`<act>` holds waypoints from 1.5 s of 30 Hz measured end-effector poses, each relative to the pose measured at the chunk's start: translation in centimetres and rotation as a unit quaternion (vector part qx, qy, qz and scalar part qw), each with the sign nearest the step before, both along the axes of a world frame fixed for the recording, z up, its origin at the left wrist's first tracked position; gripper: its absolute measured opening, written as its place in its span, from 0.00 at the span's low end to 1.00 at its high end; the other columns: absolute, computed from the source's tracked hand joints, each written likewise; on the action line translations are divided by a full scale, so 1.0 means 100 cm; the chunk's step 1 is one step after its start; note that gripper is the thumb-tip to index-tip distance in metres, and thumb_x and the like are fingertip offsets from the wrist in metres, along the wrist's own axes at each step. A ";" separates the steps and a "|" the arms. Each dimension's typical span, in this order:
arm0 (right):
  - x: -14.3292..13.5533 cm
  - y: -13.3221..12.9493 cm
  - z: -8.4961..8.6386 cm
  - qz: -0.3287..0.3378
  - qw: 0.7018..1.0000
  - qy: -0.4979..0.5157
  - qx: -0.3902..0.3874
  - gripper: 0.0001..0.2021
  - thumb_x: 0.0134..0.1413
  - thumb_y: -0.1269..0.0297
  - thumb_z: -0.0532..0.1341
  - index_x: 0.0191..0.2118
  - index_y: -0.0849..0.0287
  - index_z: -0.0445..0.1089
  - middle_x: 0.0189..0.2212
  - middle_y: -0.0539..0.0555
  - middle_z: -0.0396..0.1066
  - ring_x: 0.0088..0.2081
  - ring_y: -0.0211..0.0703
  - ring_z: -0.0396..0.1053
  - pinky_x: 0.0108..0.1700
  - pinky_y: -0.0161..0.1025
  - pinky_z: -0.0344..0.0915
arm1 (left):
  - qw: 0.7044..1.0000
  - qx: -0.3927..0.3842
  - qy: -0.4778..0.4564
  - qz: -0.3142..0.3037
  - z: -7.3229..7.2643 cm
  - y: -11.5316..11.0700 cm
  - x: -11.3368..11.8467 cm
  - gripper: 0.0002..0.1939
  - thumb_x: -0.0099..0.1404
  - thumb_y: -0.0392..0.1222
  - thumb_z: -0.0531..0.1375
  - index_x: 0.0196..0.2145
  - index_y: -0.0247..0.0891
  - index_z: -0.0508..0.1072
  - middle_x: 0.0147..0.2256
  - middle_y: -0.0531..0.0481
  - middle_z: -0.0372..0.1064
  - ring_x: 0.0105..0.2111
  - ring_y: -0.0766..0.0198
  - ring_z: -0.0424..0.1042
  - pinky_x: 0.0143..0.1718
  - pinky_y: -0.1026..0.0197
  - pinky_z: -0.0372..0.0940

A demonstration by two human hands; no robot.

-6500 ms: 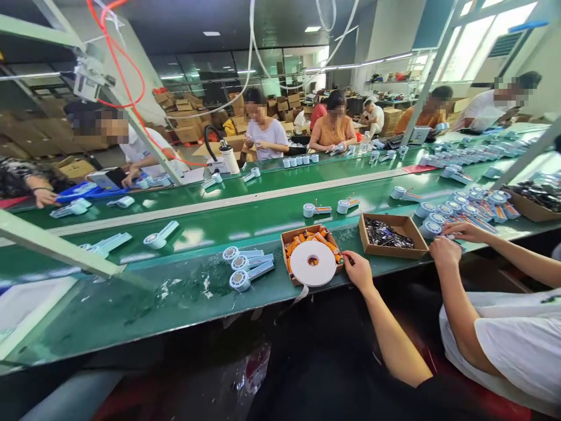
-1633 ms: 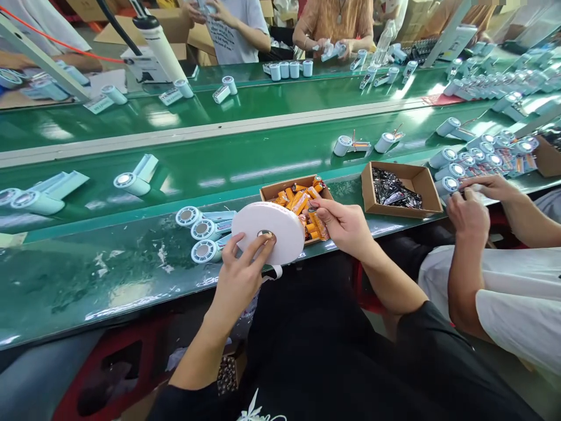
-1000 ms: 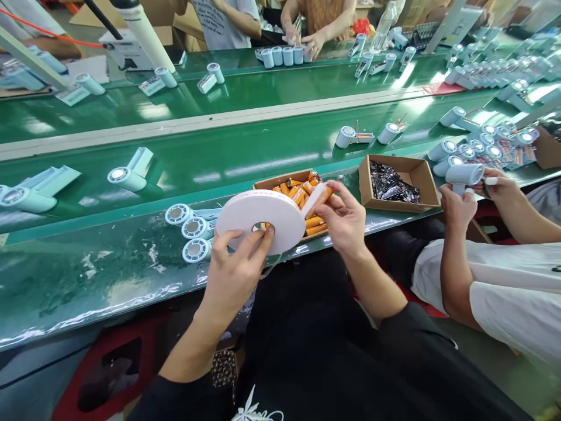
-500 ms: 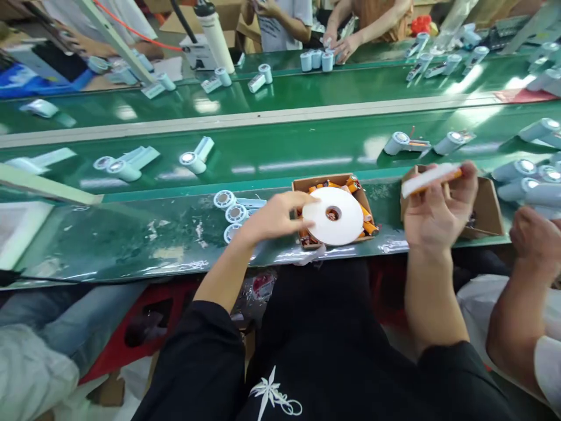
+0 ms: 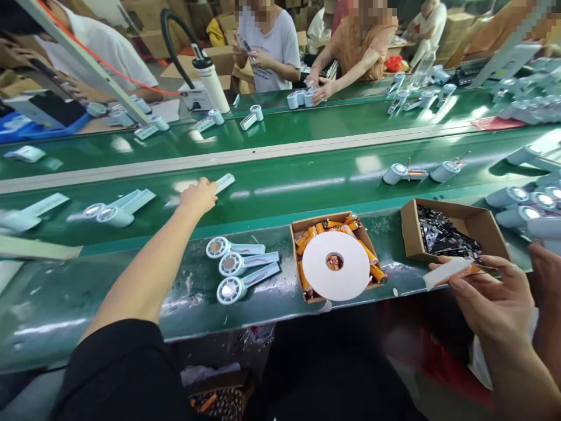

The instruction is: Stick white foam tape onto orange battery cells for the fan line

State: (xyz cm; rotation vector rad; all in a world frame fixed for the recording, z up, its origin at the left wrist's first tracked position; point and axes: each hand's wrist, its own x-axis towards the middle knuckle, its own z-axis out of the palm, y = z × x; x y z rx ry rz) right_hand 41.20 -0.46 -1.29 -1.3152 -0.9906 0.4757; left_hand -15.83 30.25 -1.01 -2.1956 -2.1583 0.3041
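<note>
Out on the green belt, my left hand is closed over a light-blue handheld fan housing; its handle sticks out to the right and its round head is hidden beneath my hand. At the right, my right hand pinches an orange battery with a white tape strip along it. Between my arms, a white tape roll lies on a small cardboard box of orange batteries. Left of that box, three light-blue fan housings lie with heads to the left and handles to the right.
A second cardboard box holds small black parts. More fan housings lie along the belt and are piled at the right. A co-worker's hand is close beside my right hand. Other people sit across the belt.
My left hand has left the tape roll and reached forward and left onto a fan housing on the belt. My right hand has lowered and moved right with the taped battery. The view has tilted up.
</note>
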 end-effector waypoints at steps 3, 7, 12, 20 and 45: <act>-0.006 0.029 0.035 0.084 0.995 -0.054 -0.030 0.19 0.45 0.55 0.79 0.44 0.33 0.79 0.39 0.53 0.84 0.43 0.67 0.83 0.35 0.59 0.83 | 0.980 0.035 -0.011 -0.197 0.000 0.016 0.065 0.20 0.71 0.37 0.57 0.59 0.41 0.71 0.63 0.36 0.62 0.58 0.43 0.66 0.51 0.46 0.72; -0.048 0.120 0.069 0.265 0.962 -0.058 -0.027 0.19 0.51 0.60 0.77 0.49 0.48 0.78 0.46 0.54 0.83 0.46 0.54 0.83 0.50 0.51 0.84 | 0.911 0.025 -0.017 -0.412 -0.007 0.022 0.160 0.23 0.70 0.30 0.56 0.60 0.46 0.71 0.65 0.42 0.62 0.63 0.48 0.61 0.46 0.53 0.76; -0.098 0.239 0.040 0.365 0.927 -0.045 -0.070 0.24 0.47 0.59 0.77 0.51 0.56 0.78 0.48 0.56 0.82 0.49 0.51 0.82 0.61 0.54 0.77 | 0.899 -0.034 -0.028 -0.436 -0.023 0.023 0.206 0.20 0.65 0.29 0.59 0.52 0.42 0.79 0.61 0.41 0.69 0.63 0.41 0.62 0.54 0.44 0.72; -0.120 0.295 -0.017 0.375 0.909 -0.149 -0.107 0.18 0.51 0.71 0.69 0.49 0.55 0.80 0.44 0.51 0.83 0.48 0.45 0.82 0.61 0.48 0.75 | 0.925 -0.127 -0.138 -0.331 -0.018 0.054 0.231 0.08 0.60 0.41 0.65 0.37 0.46 0.84 0.45 0.48 0.81 0.50 0.53 0.75 0.55 0.57 0.67; -0.108 0.290 -0.031 0.294 0.816 -0.432 -0.245 0.19 0.62 0.69 0.65 0.58 0.56 0.73 0.40 0.50 0.84 0.34 0.40 0.78 0.40 0.34 0.71 | 0.964 -0.031 -0.214 -0.155 -0.022 0.045 0.271 0.13 0.70 0.43 0.57 0.45 0.45 0.81 0.46 0.44 0.81 0.48 0.52 0.78 0.51 0.56 0.69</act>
